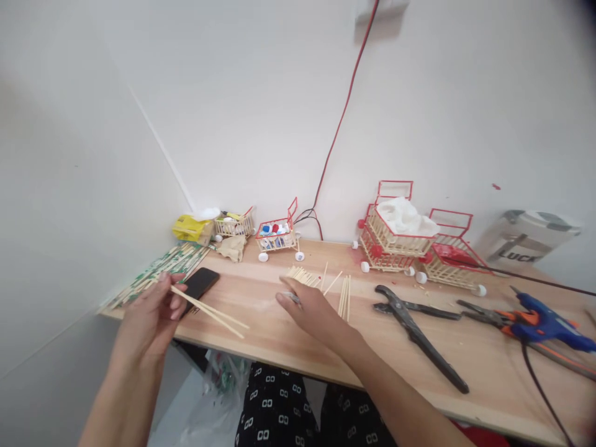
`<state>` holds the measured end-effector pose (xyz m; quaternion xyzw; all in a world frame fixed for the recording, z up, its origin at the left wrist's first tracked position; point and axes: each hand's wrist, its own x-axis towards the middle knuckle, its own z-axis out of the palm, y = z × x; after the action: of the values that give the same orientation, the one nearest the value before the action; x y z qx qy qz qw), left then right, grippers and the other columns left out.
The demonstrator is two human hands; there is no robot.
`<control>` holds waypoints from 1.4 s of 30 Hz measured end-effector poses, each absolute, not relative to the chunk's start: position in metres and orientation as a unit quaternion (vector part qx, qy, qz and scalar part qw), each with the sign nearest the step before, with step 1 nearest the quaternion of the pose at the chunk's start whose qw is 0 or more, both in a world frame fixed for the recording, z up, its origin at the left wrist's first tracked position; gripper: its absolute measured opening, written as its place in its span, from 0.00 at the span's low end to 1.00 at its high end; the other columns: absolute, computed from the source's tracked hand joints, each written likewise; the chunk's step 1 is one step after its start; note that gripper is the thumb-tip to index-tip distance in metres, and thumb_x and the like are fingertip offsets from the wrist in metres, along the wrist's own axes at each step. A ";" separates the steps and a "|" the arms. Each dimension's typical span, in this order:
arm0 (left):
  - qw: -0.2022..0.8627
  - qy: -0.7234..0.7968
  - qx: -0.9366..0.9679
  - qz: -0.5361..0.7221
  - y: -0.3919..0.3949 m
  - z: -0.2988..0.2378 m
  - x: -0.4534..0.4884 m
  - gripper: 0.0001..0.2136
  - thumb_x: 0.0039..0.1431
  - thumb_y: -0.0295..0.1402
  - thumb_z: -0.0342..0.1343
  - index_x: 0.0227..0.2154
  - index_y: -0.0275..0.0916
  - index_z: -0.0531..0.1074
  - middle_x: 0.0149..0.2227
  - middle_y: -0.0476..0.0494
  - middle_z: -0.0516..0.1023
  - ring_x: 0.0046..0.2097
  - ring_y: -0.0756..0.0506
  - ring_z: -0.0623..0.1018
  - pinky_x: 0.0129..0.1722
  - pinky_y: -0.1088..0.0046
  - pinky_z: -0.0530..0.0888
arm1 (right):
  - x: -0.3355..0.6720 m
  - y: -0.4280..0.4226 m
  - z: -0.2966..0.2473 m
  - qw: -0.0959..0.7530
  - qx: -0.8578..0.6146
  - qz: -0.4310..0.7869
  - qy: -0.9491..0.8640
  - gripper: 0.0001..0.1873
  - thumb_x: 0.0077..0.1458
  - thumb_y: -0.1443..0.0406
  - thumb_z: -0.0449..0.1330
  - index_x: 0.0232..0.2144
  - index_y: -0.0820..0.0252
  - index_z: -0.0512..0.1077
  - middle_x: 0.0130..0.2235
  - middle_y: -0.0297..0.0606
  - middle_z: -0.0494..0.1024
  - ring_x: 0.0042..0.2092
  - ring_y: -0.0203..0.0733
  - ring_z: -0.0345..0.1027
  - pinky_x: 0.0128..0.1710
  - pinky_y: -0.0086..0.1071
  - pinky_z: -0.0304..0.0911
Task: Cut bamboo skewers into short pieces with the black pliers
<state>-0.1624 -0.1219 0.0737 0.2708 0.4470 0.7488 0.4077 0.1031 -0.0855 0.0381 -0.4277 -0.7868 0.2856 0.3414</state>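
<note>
My left hand (161, 304) pinches a pair of thin pale chopsticks (212, 310), whose free ends spread apart toward the lower right. A black phone (203, 287) lies just behind that hand. Over the middle of the table, my right hand (310, 305) is closed, with a small silvery thing (292, 297) at its fingers that is too blurred to name. Short cut sticks (302, 274) lie in a row behind the right hand, partly hidden by it. Longer loose sticks (345, 298) rest to its right.
Paper-wrapped chopsticks (153, 273) cover the table's left end. Small stick-built carts (278, 236) stand along the wall, and a stacked pair (395, 239) holds white cloth. Black-handled pliers (414, 329), a blue glue gun (549, 326) and a plastic tub (531, 239) are at right.
</note>
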 end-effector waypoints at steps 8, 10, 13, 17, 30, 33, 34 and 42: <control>0.427 0.457 0.345 0.699 -0.096 0.063 -0.106 0.13 0.40 0.37 0.66 0.25 0.31 0.76 0.21 0.47 0.74 0.17 0.57 0.64 0.14 0.81 0.59 | 0.072 -0.077 0.050 0.343 -0.347 0.373 -0.789 0.13 0.52 0.56 0.59 0.36 0.58 0.75 0.34 0.36 0.78 0.34 0.36 0.69 0.34 0.29 0.62; 0.441 0.460 0.371 0.675 -0.082 0.060 -0.091 0.14 0.41 0.39 0.65 0.26 0.31 0.76 0.19 0.49 0.72 0.16 0.56 0.64 0.15 0.81 0.59 | 0.078 -0.074 0.046 0.341 -0.350 0.391 -0.780 0.09 0.50 0.60 0.60 0.31 0.58 0.75 0.29 0.33 0.77 0.31 0.34 0.68 0.31 0.26 0.60; 0.454 0.466 0.411 0.638 -0.061 0.054 -0.069 0.16 0.41 0.42 0.65 0.27 0.31 0.76 0.16 0.50 0.70 0.15 0.56 0.64 0.15 0.80 0.59 | 0.091 -0.062 0.039 0.340 -0.358 0.411 -0.766 0.06 0.50 0.64 0.58 0.26 0.60 0.73 0.25 0.31 0.74 0.27 0.33 0.67 0.28 0.25 0.59; 0.481 0.470 0.443 0.592 -0.036 0.044 -0.057 0.20 0.43 0.46 0.62 0.29 0.30 0.76 0.12 0.53 0.65 0.15 0.55 0.63 0.16 0.80 0.59 | 0.112 -0.042 0.033 0.321 -0.372 0.477 -0.729 0.07 0.49 0.65 0.57 0.23 0.62 0.73 0.23 0.32 0.74 0.25 0.32 0.66 0.28 0.26 0.60; 0.085 0.643 0.494 0.579 -0.026 0.038 -0.108 0.20 0.44 0.38 0.61 0.42 0.36 0.74 0.36 0.38 0.76 0.33 0.45 0.72 0.30 0.72 0.66 | 0.121 -0.037 0.020 0.389 -0.388 0.531 -0.645 0.12 0.52 0.57 0.56 0.29 0.61 0.70 0.28 0.34 0.73 0.24 0.32 0.59 0.23 0.26 0.52; 0.229 0.570 0.569 0.547 -0.046 0.041 -0.072 0.15 0.49 0.38 0.57 0.39 0.37 0.76 0.35 0.42 0.77 0.31 0.48 0.72 0.31 0.74 0.66 | 0.122 -0.036 0.017 0.391 -0.377 0.499 -0.675 0.12 0.53 0.58 0.55 0.28 0.60 0.70 0.27 0.34 0.73 0.26 0.33 0.61 0.26 0.27 0.55; 0.324 0.528 0.588 0.520 -0.052 0.039 -0.059 0.15 0.50 0.38 0.57 0.38 0.36 0.76 0.33 0.43 0.77 0.29 0.49 0.71 0.28 0.75 0.66 | 0.123 -0.035 0.016 0.388 -0.368 0.490 -0.688 0.12 0.53 0.58 0.55 0.28 0.60 0.70 0.27 0.34 0.73 0.27 0.34 0.62 0.28 0.27 0.56; 0.417 0.465 0.580 0.523 -0.056 0.024 -0.028 0.09 0.48 0.37 0.60 0.27 0.35 0.75 0.24 0.47 0.74 0.26 0.51 0.69 0.24 0.78 0.62 | 0.131 -0.032 0.010 0.364 -0.339 0.482 -0.721 0.12 0.53 0.57 0.56 0.29 0.61 0.71 0.27 0.34 0.73 0.30 0.36 0.64 0.31 0.28 0.58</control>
<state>-0.0279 -0.0557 0.0240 0.5803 0.4646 0.5229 0.4172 0.1311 -0.0320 0.0099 -0.3390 -0.7208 0.4825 0.3644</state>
